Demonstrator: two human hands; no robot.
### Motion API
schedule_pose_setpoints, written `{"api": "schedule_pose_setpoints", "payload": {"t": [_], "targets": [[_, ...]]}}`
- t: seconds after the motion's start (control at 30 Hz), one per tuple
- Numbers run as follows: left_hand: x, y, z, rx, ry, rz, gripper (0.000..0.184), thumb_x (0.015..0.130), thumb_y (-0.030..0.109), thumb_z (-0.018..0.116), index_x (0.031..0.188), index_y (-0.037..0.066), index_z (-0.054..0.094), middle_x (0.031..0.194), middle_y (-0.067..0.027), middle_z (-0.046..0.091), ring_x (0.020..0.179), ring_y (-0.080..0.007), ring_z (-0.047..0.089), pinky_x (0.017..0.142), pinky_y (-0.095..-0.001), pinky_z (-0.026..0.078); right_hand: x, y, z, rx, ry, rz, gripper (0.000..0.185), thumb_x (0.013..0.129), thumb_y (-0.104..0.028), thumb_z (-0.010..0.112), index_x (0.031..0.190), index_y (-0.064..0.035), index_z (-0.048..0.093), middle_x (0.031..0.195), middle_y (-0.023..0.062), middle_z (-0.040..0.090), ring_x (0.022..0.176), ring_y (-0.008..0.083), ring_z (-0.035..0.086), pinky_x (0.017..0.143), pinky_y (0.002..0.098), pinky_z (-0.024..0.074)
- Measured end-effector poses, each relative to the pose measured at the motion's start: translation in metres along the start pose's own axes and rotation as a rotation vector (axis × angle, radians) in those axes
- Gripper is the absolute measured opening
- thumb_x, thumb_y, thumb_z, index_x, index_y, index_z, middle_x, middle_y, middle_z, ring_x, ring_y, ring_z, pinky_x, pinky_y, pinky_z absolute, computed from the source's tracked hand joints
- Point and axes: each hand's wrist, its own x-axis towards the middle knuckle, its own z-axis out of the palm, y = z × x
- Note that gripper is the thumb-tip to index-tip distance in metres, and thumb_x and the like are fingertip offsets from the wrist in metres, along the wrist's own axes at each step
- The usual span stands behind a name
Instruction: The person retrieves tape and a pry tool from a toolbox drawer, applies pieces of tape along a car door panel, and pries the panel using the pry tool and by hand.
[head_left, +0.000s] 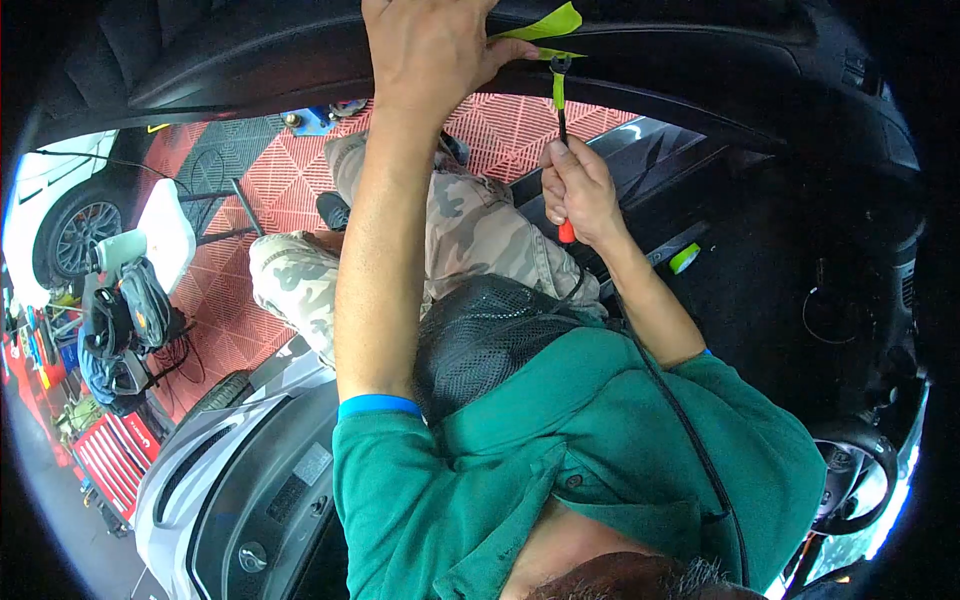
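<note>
Two tape strips (553, 22) show against the dark panel (290, 75) at upper centre, so placing them looks done; their ends jut free, not yet flat or off. The left hand (430, 50) has its thumb at the lower strip; its fingertips are unseen, so its grip I cannot tell. The right hand (580, 190) wraps a red-handled tool (567, 232), tip near the strips.
</note>
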Motion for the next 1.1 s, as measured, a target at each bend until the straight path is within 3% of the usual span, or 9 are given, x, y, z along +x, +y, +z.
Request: {"api": "schedule_pose_setpoints", "payload": {"t": [0.5,0.83,1.1], "targets": [[0.000,0.000,0.003,0.010,0.013,0.003,0.052,0.061,0.035,0.091,0.104,0.010,0.073,0.091,-0.0046,0.066,0.098,-0.0277,0.061,0.098,-0.0480,0.039,-0.037,-0.060,0.016,0.118,0.033,0.151,0.026,0.111,-0.029,0.047,0.102,-0.0059,0.055,0.066,-0.0036,0.042,0.043,0.0041,0.036,0.037,0.0226,0.0360],[0.002,0.001,0.006,0.030,-0.013,0.002,0.052,0.061,0.032,0.091,0.104,0.010,0.072,0.094,-0.0054,0.067,0.099,-0.0281,0.061,0.098,-0.0489,0.039,-0.003,-0.019,0.017,-0.043,0.111,-0.011,0.028,0.112,-0.027,0.044,0.097,-0.0035,0.052,0.064,-0.0020,0.041,0.041,0.0078,0.038,0.035,0.0272,0.0354],[0.002,0.000,0.003,0.002,-0.022,-0.004,0.052,0.060,0.031,0.091,0.105,0.011,0.072,0.095,-0.0060,0.067,0.100,-0.0283,0.061,0.099,-0.0503,0.039,0.028,0.016,0.003,-0.095,0.065,-0.194,0.031,0.112,-0.032,0.046,0.098,-0.0045,0.051,0.065,-0.0026,0.041,0.044,0.0071,0.039,0.038,0.0259,0.0356]]}}
